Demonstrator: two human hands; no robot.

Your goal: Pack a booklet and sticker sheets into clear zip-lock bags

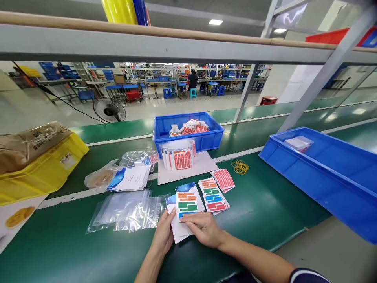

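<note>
My left hand (165, 231) is closed on the left edge of a white-and-blue booklet (182, 235), which is tilted above the green bench. On top of it lies a sticker sheet (187, 199) with orange, green and blue labels. My right hand (206, 228) pinches the lower part of this sheet between thumb and fingers, covering its bottom end. Just beyond, to the right, are a stack of similar multicoloured sticker sheets (212, 195) and a stack of red sticker sheets (223, 179). Clear zip bags (129, 212) lie flat left of my left hand.
A blue bin (188, 136) holds more sheets, with bagged sets (178, 158) leaning before it. Booklets (131, 178) lie at left beside a yellow crate (67, 161). Rubber bands (240, 167) and a large blue bin (324, 181) are at right. A shelf beam (165, 46) crosses overhead.
</note>
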